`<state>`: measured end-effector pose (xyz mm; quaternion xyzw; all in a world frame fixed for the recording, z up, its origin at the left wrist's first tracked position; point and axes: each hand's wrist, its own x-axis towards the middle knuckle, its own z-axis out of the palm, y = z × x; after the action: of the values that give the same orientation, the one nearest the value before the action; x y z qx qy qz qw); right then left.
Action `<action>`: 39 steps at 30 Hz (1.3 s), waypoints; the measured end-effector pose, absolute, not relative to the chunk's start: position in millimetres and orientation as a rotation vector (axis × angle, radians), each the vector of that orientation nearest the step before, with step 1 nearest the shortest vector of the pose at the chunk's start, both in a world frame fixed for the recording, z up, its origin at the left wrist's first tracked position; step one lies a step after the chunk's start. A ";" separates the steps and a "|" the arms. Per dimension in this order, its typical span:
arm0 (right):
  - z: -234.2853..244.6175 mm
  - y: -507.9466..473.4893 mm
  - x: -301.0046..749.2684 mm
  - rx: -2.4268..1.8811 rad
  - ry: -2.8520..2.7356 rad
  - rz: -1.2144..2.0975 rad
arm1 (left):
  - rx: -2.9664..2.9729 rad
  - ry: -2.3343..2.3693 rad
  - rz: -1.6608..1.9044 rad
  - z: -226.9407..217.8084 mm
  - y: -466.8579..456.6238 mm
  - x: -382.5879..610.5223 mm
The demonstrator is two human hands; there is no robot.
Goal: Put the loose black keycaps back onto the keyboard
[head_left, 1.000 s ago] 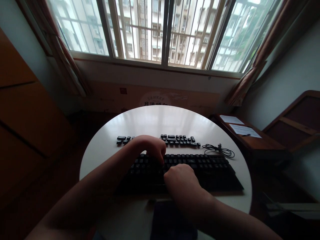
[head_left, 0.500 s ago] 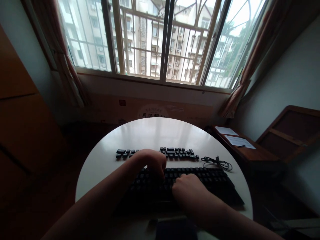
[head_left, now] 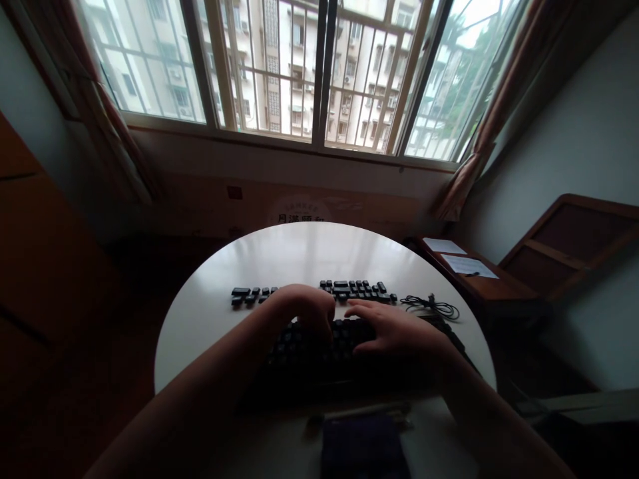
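A black keyboard (head_left: 285,347) lies on the round white table (head_left: 210,279), its middle partly hidden by my hands. My left hand (head_left: 317,311) bends down over the upper middle of the keyboard with its fingers curled closed; whatever they hold, if anything, is out of sight. To the right of it, my right hand (head_left: 387,324) hovers over or rests on the keys, thumb and fingers apart, holding nothing visible. Loose black keycaps (head_left: 341,284) stand in rows behind the keyboard, some covered by my left wrist.
A coiled black cable (head_left: 430,306) lies at the table's right. Near the front edge is a dark purple object (head_left: 364,447), with slender blurred items beside it. A low wooden desk (head_left: 479,286) with papers (head_left: 468,266) stands at the right, below the window.
My right hand has opened from a closed shape and moved up and forward toward the keycap rows. My left hand stays closed over the keyboard. The view has tilted slightly downward.
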<state>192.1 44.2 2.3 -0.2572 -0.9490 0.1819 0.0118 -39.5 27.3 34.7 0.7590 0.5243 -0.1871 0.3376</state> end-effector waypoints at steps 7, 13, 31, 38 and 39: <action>-8.9 44.3 194.5 -0.734 -2.912 0.685 | 1.971 1.386 -0.505 33.6 29.8 -39.8; -8.3 44.5 195.5 -0.677 -2.889 0.593 | 1.965 1.427 -0.505 37.0 26.1 -37.4; -27.4 61.7 191.3 -0.524 -2.793 0.712 | 2.014 1.525 -0.673 52.5 21.3 -20.2; -28.9 59.1 194.1 -0.565 -2.776 0.715 | 2.249 1.948 0.187 101.6 42.6 -44.2; -28.4 58.4 194.3 -0.570 -2.773 0.722 | 2.242 2.078 0.383 100.5 48.9 -50.7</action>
<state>194.3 58.4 -28.4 -0.1939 -0.9434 0.2456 0.1100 -50.7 48.9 100.5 0.7275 0.6741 0.1241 0.0305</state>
